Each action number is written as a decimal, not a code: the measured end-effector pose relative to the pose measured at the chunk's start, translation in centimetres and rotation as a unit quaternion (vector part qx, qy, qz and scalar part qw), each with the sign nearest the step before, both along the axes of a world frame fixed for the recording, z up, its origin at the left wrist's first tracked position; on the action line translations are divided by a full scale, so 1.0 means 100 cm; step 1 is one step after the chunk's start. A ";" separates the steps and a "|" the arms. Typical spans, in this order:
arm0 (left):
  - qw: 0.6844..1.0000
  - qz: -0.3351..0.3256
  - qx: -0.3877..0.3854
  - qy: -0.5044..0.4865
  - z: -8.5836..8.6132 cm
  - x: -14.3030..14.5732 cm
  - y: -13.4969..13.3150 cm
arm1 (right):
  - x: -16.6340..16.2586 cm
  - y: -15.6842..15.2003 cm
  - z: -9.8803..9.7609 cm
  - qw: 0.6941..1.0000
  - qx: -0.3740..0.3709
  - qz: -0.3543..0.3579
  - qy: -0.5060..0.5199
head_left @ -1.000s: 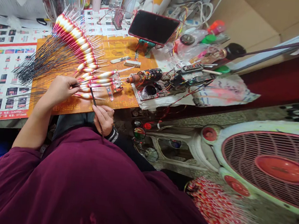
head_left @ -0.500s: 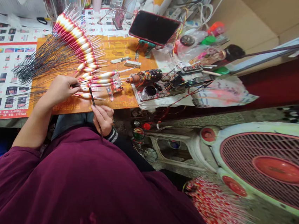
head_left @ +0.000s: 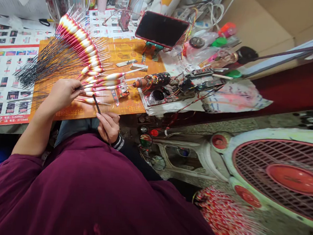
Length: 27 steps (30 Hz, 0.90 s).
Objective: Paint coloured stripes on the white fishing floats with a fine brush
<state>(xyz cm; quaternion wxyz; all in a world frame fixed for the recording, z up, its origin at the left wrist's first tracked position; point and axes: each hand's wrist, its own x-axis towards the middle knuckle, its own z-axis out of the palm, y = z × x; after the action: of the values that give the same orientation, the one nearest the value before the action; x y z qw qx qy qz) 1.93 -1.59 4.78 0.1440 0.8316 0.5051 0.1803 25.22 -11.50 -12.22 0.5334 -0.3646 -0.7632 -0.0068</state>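
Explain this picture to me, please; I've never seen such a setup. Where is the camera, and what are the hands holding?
There is no robot here: a person works bare-handed, and the camera is worn on the head, looking forward and down. The left hand pinches the stem end of some slender painted pieces; exactly how many is unclear. The right hand holds a thin dark stick, its tip near those pieces. A curved row of similar pieces lies on an orange sheet, with a dark-screened device propped beyond.

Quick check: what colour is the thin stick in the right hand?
The stick looks black; the head view shows it best.
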 end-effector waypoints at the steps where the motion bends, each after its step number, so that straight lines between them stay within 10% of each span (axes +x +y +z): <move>1: 1.000 0.001 0.002 0.002 0.002 -0.001 -0.002 | 0.001 0.000 -0.002 1.000 -0.003 0.003 0.000; 20: 0.964 0.131 0.108 0.205 0.021 -0.030 -0.029 | 0.008 -0.002 -0.004 0.997 -0.013 0.049 0.060; 27: 0.970 0.050 0.052 0.231 0.007 -0.041 -0.027 | 0.013 -0.003 -0.008 0.993 -0.037 0.078 0.082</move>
<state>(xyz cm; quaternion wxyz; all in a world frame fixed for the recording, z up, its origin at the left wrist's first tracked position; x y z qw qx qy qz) -2.12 -4.33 5.48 -0.0295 0.8307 0.5556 0.0163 26.53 -11.76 -13.02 0.5791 -0.3225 -0.7430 0.0928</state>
